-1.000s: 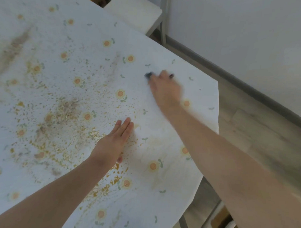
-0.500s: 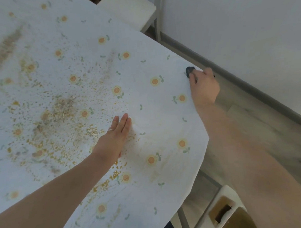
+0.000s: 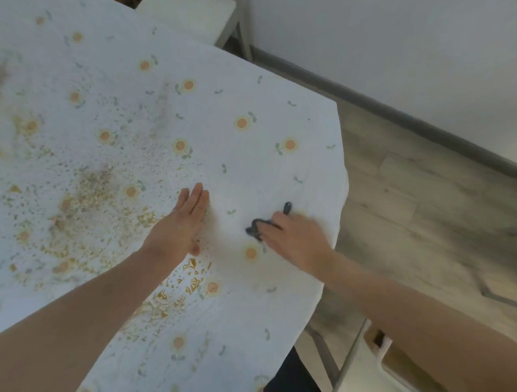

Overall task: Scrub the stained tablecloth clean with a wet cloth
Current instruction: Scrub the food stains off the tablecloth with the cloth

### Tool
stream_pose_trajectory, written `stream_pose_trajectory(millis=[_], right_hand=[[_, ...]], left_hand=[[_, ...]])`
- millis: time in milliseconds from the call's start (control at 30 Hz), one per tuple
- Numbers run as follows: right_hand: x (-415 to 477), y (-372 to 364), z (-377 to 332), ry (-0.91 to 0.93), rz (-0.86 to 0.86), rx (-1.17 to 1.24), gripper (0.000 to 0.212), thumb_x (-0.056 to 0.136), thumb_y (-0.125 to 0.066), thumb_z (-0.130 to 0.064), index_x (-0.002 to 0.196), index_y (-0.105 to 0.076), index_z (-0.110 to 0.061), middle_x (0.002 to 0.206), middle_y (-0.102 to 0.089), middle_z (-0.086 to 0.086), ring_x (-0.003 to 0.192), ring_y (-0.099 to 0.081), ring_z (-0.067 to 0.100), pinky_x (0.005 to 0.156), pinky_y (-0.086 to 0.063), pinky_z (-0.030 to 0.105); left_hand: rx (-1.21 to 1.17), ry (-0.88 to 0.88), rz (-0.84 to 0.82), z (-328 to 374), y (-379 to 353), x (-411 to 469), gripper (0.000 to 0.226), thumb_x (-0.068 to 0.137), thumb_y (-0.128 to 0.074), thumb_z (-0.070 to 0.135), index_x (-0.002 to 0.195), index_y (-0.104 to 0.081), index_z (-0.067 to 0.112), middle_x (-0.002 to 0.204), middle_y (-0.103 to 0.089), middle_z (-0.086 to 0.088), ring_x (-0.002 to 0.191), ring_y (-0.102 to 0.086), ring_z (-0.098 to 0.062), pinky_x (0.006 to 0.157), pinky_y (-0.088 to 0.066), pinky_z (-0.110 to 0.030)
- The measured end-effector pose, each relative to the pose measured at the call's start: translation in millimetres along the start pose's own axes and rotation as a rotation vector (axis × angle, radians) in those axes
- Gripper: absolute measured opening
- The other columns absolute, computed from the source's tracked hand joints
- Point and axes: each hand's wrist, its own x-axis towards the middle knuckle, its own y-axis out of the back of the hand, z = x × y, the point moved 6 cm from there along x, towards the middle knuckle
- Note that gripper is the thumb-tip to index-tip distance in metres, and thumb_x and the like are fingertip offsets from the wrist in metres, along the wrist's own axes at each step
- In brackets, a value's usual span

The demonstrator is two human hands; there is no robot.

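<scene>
As the head view looks down, the tablecloth [image 3: 255, 93] lies spread over the table, which is hidden beneath it. Brown stains [image 3: 84, 195] cover the tablecloth's centre and left part. The left hand [image 3: 181, 225] rests flat at the tablecloth's centre, fingers straight and released. The right hand [image 3: 293, 241], blurred, presses a dark cloth [image 3: 254, 226] onto the tablecloth near its right edge, fingers grasping the cloth.

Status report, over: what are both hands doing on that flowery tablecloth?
Left hand flat on tablecloth, fingers straight. Right hand grips dark cloth, pressed on tablecloth near its right edge. Yellow-brown stains spread left of left hand, not yet scrubbed.
</scene>
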Motion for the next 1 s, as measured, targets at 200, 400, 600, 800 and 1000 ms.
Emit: stream_pose_trajectory(millis=[200,400,600,800,1000], right_hand=[[90,26,117,-0.817,0.15,-0.091,0.024,0.105,-0.044,-0.03,0.114,-0.06,-0.015,0.116,-0.049,0.007,0.061,-0.049,0.024,0.049,-0.033,0.032],[68,-33,-74,-0.377,0.016,0.166,0.021,0.087,-0.07,-0.029,0.106,-0.068,-0.021,0.094,-0.055,0.001,0.058,-0.059,0.022,0.042,-0.039,0.029],[-49,-27,-103,-0.197,-0.027,0.11,0.032,0.094,-0.048,-0.034,0.116,-0.067,-0.022,0.095,-0.057,-0.002,0.061,-0.058,0.016,0.039,-0.042,0.028],[51,10,42,-0.8,0.137,-0.143,0.029,0.104,-0.044,-0.03,0.114,-0.064,-0.011,0.111,-0.053,0.012,0.059,-0.044,0.027,0.049,-0.036,0.033],[116,-48,-103,-0.59,-0.039,-0.005,0.021,0.09,-0.064,-0.017,0.111,-0.061,-0.016,0.109,-0.051,0.006,0.061,-0.052,0.027,0.044,-0.034,0.031]], left_hand=[[0.012,0.008,0.01,3,-1,6,0.129,0.089,-0.078,0.028,0.155,0.032,0.013,0.158,0.044,-0.002,0.156,0.02,-0.027,0.111,-0.048,-0.032],[-0.072,0.021,0.022,0,7,5,0.123,0.087,-0.08,0.014,0.162,0.018,0.016,0.167,0.03,0.0,0.157,0.016,-0.023,0.12,-0.038,-0.038],[-0.081,0.0,0.026,-1,3,3,0.13,0.082,-0.086,0.019,0.163,0.015,0.016,0.169,0.026,0.001,0.158,0.014,-0.025,0.119,-0.04,-0.04],[-0.12,-0.059,0.114,-12,-7,-14,0.103,0.093,-0.075,0.026,0.165,-0.002,0.012,0.172,0.01,-0.004,0.159,0.005,-0.032,0.125,-0.028,-0.043],[-0.019,-0.023,0.202,-91,-49,-79,0.105,0.091,-0.077,0.024,0.165,-0.003,0.011,0.173,0.004,-0.008,0.16,-0.001,-0.033,0.127,-0.018,-0.042]])
